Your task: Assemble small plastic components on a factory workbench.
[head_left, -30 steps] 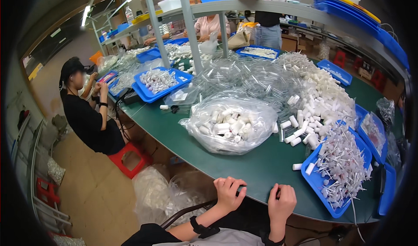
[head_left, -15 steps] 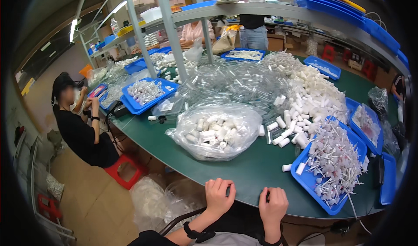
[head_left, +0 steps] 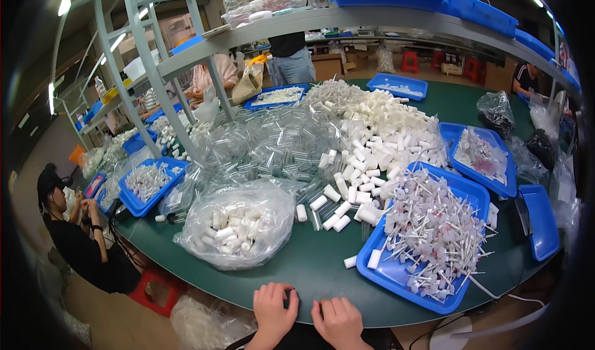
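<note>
Both hands rest on the near rim of the green table (head_left: 310, 269), close together and just apart. The left hand (head_left: 273, 310) lies palm down with its fingers curled loosely over the edge, and the right hand (head_left: 338, 319) lies the same way beside it; neither grips anything, though a small dark object seems to sit between the left fingertips and the rim, too small to make out. Nearest ahead of the left hand sits a clear plastic bag (head_left: 238, 223) stuffed with short white tubes, slumped on the table. To the right of the hands, a blue tray (head_left: 396, 275) holds a tangle of white-stemmed pump parts, and 2 loose white caps (head_left: 362, 260) lie just beside its near left corner. Beyond these, a large heap of white caps (head_left: 378, 139) spreads across the middle of the table next to a mass of clear tubes (head_left: 273, 145). At the far left, a seated person in black (head_left: 80, 245) works beside another blue tray (head_left: 149, 186). More blue trays (head_left: 483, 161) sit at the right.
</note>
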`<state>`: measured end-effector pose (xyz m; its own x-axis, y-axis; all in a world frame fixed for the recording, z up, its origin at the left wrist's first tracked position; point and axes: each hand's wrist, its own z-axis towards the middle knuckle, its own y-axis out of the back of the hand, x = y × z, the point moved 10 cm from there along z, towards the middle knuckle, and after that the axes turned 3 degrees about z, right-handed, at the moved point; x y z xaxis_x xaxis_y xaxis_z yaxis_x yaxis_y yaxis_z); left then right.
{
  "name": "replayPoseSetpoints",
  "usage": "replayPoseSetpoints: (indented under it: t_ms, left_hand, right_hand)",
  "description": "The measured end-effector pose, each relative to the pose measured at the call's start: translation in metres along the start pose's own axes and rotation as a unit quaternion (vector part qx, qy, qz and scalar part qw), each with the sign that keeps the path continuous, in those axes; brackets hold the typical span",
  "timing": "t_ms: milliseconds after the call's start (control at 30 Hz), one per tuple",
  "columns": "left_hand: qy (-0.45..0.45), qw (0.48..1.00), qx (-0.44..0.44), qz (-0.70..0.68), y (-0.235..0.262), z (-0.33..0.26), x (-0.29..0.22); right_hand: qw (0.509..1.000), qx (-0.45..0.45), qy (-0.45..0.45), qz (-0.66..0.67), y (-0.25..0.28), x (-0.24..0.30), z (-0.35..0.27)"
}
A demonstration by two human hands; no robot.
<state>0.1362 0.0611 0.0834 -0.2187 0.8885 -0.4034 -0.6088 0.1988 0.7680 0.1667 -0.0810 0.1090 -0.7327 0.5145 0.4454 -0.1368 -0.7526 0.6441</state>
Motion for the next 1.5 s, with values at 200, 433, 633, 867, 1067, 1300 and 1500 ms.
replayPoseSetpoints:
  t_ms: [200, 433, 633, 867, 1067, 1300, 1500]
  left_hand:
    - [0.044, 0.973, 0.133, -0.185, -0.029, 0.028, -0.034]
    - [-0.032, 0.961, 0.156, -0.224, -0.047, 0.033, -0.042]
    - [-0.085, 0.962, 0.148, -0.211, -0.045, 0.037, -0.042]
    - [-0.110, 0.957, 0.156, -0.220, -0.046, 0.031, -0.043]
    - [-0.119, 0.955, 0.142, -0.232, -0.042, 0.029, -0.044]
    - [-0.098, 0.951, 0.136, -0.258, -0.039, 0.027, -0.033]
    - [-0.068, 0.944, 0.158, -0.281, -0.043, 0.028, -0.030]
  right_hand:
    - [1.000, 0.027, 0.006, 0.008, -0.005, -0.003, -0.002]
    - [0.999, 0.040, -0.018, -0.005, -0.010, -0.005, 0.000]
    - [0.998, 0.061, 0.014, -0.022, -0.029, -0.009, 0.002]
    - [0.997, 0.060, -0.012, -0.047, -0.030, -0.010, 0.001]
    - [0.996, 0.082, -0.032, 0.020, -0.031, -0.014, 0.001]
    - [0.995, 0.015, -0.074, 0.063, 0.015, -0.036, 0.031]
    - [0.984, 0.080, -0.116, -0.106, 0.014, -0.071, 0.052]
